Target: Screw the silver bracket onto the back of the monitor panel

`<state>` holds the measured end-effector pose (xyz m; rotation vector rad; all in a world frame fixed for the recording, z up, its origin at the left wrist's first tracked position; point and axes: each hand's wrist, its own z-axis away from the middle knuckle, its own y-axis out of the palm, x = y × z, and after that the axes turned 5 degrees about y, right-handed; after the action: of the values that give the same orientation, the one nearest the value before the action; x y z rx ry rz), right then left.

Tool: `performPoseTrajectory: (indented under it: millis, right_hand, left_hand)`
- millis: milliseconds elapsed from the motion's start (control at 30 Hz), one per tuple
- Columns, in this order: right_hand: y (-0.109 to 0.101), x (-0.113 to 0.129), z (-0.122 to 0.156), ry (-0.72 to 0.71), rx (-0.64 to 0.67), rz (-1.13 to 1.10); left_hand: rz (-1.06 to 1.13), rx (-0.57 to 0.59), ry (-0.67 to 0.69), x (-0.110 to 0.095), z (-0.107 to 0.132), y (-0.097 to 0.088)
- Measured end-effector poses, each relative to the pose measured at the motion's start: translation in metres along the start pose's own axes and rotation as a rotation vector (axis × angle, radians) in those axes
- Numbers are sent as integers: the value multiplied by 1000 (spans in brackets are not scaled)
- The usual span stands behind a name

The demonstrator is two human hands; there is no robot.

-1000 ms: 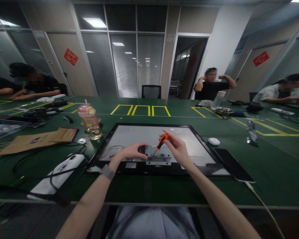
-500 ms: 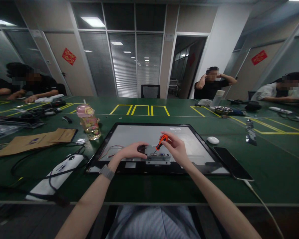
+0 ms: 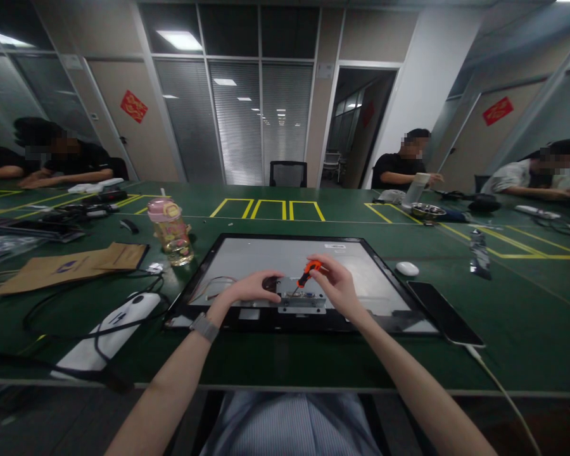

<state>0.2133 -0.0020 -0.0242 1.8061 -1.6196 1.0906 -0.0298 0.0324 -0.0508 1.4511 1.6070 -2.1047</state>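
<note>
A flat monitor panel [image 3: 247, 253] lies face down on the green table, its grey metal back up. My right hand [image 3: 338, 286] is closed round a small orange-handled screwdriver [image 3: 306, 273], whose tip points down at a metal connector bracket [image 3: 302, 303] near the panel's front edge. My left hand [image 3: 253, 288] rests on the panel just left of the bracket, fingers curled over a small dark part [image 3: 270, 284]. A watch sits on my left wrist.
A pink-lidded bottle [image 3: 170, 230] and brown paper bag [image 3: 71, 266] lie to the left, a white device with black cables [image 3: 109, 332] at front left. A white mouse [image 3: 407, 268] and a phone [image 3: 444, 313] lie to the right. Other people sit around the table.
My right hand has turned the screwdriver slightly, its handle tilting lower. The person at the far side has lowered both arms to the table. My left hand has stayed put.
</note>
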Motion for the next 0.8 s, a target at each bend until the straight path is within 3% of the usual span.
performPoseTrajectory:
  millis: [233,500,800]
  right_hand:
    - [-1,1,-2,-25,-128,43]
    - [-5,-7,-5,98,-24,-195]
    - [-7,-8,-6,145,33,-266]
  left_hand:
    - [22,-14,29,-2,0,0]
    - [15,-17,26,0,0,1]
    - [17,-10,26,1,-1,1]
